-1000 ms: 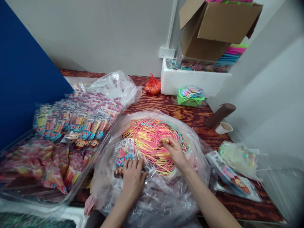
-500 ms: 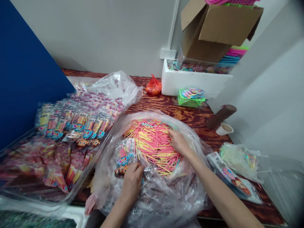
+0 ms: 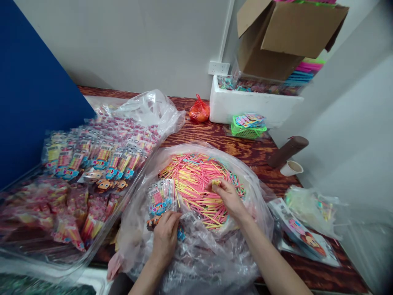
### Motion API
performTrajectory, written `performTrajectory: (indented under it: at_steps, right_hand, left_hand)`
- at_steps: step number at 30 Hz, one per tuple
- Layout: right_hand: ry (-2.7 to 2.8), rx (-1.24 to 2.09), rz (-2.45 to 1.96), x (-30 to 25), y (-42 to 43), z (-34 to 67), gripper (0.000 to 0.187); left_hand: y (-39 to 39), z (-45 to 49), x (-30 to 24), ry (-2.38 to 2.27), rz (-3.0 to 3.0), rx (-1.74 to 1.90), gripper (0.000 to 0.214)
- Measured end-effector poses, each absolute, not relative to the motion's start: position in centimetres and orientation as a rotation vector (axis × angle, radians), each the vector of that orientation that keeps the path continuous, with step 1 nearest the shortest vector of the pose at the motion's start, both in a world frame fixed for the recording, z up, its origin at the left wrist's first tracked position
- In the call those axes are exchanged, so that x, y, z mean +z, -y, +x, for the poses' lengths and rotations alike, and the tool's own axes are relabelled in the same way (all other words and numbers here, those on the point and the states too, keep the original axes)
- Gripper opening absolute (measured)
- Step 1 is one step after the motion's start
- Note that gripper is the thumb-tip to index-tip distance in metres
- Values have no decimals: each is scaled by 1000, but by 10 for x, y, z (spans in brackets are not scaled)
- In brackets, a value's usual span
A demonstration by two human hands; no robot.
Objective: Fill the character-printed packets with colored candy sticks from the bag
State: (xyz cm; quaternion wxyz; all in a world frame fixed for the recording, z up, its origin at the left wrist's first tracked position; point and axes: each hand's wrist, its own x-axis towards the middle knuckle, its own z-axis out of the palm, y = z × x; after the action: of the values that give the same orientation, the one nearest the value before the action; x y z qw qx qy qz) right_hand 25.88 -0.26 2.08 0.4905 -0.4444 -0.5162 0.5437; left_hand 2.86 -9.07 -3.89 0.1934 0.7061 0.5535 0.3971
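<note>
A heap of thin pink, yellow and green sticks [image 3: 193, 180] lies in an open clear plastic bag [image 3: 199, 254] on the wooden table. My right hand [image 3: 229, 198] rests on the heap, fingers pinched round a small bunch of sticks [image 3: 215, 183] held end-up. My left hand [image 3: 165, 237] is closed on the lower end of a printed cartoon packet [image 3: 160, 200] at the heap's left edge.
A clear tray [image 3: 61, 258] with several filled packets sits at the left. At the back stand a white foam box [image 3: 251, 104], a cardboard box [image 3: 285, 37], a green basket [image 3: 247, 127] and an orange bag [image 3: 199, 112]. A paper cup [image 3: 291, 168] and loose printed packets [image 3: 302, 233] lie right.
My right hand reached to the far side of the stick heap, then drew back toward me with a small bunch of sticks pinched in it. My left hand stayed on the packet.
</note>
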Motion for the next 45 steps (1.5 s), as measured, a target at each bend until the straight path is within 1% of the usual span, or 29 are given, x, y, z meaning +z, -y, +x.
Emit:
performTrajectory:
  at_steps: [4, 8, 12, 16, 21, 28, 33, 35, 38, 41, 45]
  right_hand:
    - [1242, 1328, -1042, 23, 27, 241, 9]
    - [1288, 1315, -1002, 24, 42, 229, 11]
    - [1316, 1338, -996, 26, 50, 222, 12]
    - [1373, 1312, -999, 26, 54, 216, 14]
    - [1398, 1317, -992, 26, 59, 213, 15]
    - [1461, 1271, -1013, 28, 64, 213, 16]
    - [1424, 1293, -1030, 24, 67, 214, 14]
    - [1326, 1324, -1055, 23, 65, 214, 13]
    - [1019, 1371, -1048, 28, 53, 213, 10]
    - [798, 1471, -925, 44, 37, 208, 17]
    - [802, 1611, -828, 66, 24, 194, 22]
  left_hand:
    - [91, 26, -28, -1529, 1736, 1182, 24]
    - [89, 23, -17, -1558, 1341, 1298, 21]
    - [84, 22, -14, -1525, 864, 1378, 27]
    - [83, 18, -18, -1414, 677, 1388, 32]
    - [88, 15, -23, -1382, 740, 1333, 30]
    - [93, 16, -19, -1407, 809, 1280, 36]
    - [93, 17, -14, -1437, 960, 1313, 30]
    - [93, 19, -6, -1428, 1070, 1316, 26]
    - [93, 27, 9, -1381, 1229, 1297, 22]
    - [92, 35, 18, -1334, 1296, 1275, 21]
    - [91, 42, 20, -1326, 1310, 1253, 21]
